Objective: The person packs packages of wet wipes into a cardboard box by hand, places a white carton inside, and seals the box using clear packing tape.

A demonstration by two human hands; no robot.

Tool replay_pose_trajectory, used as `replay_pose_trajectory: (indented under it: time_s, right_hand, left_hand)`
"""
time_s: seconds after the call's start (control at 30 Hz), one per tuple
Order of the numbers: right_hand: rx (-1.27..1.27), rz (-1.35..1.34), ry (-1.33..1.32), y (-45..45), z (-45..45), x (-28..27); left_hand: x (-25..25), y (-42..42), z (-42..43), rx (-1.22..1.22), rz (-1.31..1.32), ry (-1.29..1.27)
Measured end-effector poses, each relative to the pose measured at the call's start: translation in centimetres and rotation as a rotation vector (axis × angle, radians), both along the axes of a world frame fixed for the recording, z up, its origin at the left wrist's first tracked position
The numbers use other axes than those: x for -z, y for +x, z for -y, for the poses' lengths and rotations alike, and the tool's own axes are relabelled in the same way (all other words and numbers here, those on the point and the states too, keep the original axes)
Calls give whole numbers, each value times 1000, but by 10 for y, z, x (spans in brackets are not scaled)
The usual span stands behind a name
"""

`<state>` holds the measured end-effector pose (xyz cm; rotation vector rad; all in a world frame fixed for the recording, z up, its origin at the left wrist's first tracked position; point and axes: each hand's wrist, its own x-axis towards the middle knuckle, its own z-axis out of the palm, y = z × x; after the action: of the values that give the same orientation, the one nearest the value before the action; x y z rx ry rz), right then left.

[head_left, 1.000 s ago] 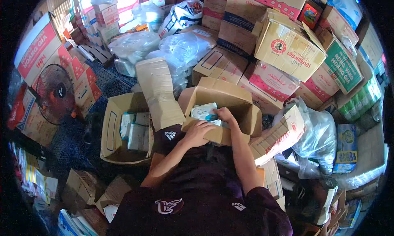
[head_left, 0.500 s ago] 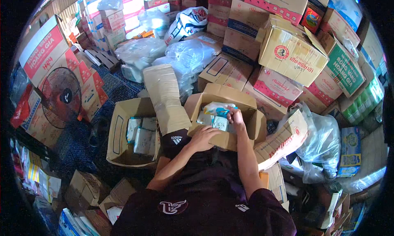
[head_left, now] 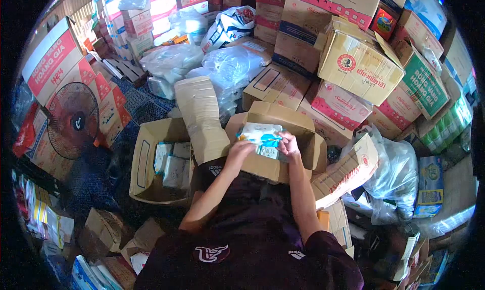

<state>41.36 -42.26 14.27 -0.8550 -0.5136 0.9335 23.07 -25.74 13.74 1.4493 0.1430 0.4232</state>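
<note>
Both of my hands hold a white and teal soft pack (head_left: 260, 131), which looks like a pack of tissues or wipes, above an open cardboard box (head_left: 262, 172) in front of me. My left hand (head_left: 241, 149) grips its left end and my right hand (head_left: 288, 143) pinches its right end. Below it, another pale printed pack (head_left: 270, 152) lies in the box, partly covered. To the left, a second open carton (head_left: 143, 181) contains several white packs (head_left: 175, 171). A bent cardboard flap (head_left: 199, 116) stands between the two boxes.
A fan (head_left: 74, 119) stands at the left. Stacked cartons (head_left: 361, 63) rise behind and to the right. Clear plastic bags (head_left: 227, 68) lie behind the boxes, and another plastic bag (head_left: 391, 169) sits at the right. A leaning carton (head_left: 348, 171) is close to my right arm.
The white and teal pack has come up from inside the box. My left hand has moved from the box's near edge to the pack's left end; my right hand still holds the right end.
</note>
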Motion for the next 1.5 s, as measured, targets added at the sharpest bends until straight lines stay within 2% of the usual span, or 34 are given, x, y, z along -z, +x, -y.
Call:
replay_pose_trajectory:
  time_s: [0.03, 0.13, 0.17, 0.2, 0.4, 0.43, 0.5, 0.6, 0.63, 0.67, 0.7, 0.73, 0.77, 0.8, 0.83, 0.87, 0.9, 0.97, 1.0, 1.03, 1.07, 1.13, 1.2, 1.23, 1.27, 1.3, 1.37, 1.4, 1.43, 1.47, 1.5]
  right_hand:
    - [-42, 25, 27, 1, -2, 4]
    - [-26, 19, -94, 4, -6, 10]
    - [-5, -2, -129, 3, -6, 12]
    - [-17, -8, -78, 3, -6, 13]
    - [-33, -104, 130, 2, -5, 3]
    - [-103, -107, 279, 5, -9, 7]
    - [-221, -76, 290, 11, -4, 11]
    - [-394, -17, 318, 22, 2, 11]
    - [-434, -31, 315, 21, 3, 11]
    - [-477, -49, 315, 17, 0, 8]
    - [-460, 32, 209, 16, 2, 2]
    - [-341, 43, 6, 22, 5, 8]
    - [-202, -7, -191, 23, 7, 13]
    - [-380, 80, -50, 29, 8, 4]
    - [-314, 112, -208, 32, 13, -7]
    - [-390, 179, -189, 35, 15, -20]
    - [-224, 242, -222, 32, 19, -28]
    - [-161, 399, -543, 47, 23, -44]
    - [-192, 479, -623, 35, 24, -84]
    - [-192, 416, -588, 58, 31, -66]
    - [-31, 425, -641, 54, 46, -73]
    - [-56, 536, -846, 82, 74, -58]
    - [29, 489, -723, 77, 111, -41]
    - [72, 464, -663, 75, 134, -28]
    - [106, 817, -723, 91, 164, -1]
    - [137, 1176, -767, 119, 190, 38]
    - [310, 1106, -897, 121, 179, 46]
    - [425, 655, -983, 100, 171, 17]
    - [561, 528, -572, 79, 164, 4]
    - [538, 366, -603, 63, 150, -18]
    - [523, 425, -619, 64, 145, -19]
  left_hand:
    - [6, 0, -6, -17, 42, 30]
    - [18, 8, -3, -110, -51, -112]
    - [2, 3, 3, -95, -107, -277]
    - [-15, -1, 7, -80, -160, -442]
    - [-22, -3, -2, -14, -153, -656]
    - [-18, -3, -5, 11, -115, -686]
    - [-10, -2, -9, 63, -39, -748]
    - [-46, -18, -3, 168, 26, -992]
    - [-43, -18, -6, 243, 56, -1063]
    - [-32, -16, -7, 217, 21, -960]
    - [-21, -13, -4, 181, -13, -857]
    - [-12, -14, -3, 137, -48, -753]
    - [-19, -13, -3, 92, -102, -823]
    - [-27, -12, -3, 43, -153, -894]
    - [-19, -11, -2, 14, -35, -766]
    - [-22, -12, -4, -11, 81, -629]
    - [-26, -11, -9, -91, 67, -549]
    - [-83, -23, -13, -227, 15, -384]
    - [-100, -34, -25, -217, -80, -298]
    - [-118, -46, -34, -289, -52, -217]
    - [-136, -60, -43, -356, -23, -136]
    - [-171, -94, -66, -314, 81, -57]
    - [-200, -130, -85, -501, 98, 144]
    - [-201, -141, -98, -605, 44, 120]
    - [-199, -151, -110, -710, -10, 95]
    - [-188, -162, -132, -707, -25, 116]
    - [-188, -179, -151, -756, -119, 90]
    - [-180, -187, -164, -759, -175, 178]
    - [-158, -194, -187, -757, -229, 266]
    - [-136, -199, -210, -752, -280, 352]
    - [-117, -202, -227, -786, -392, 456]
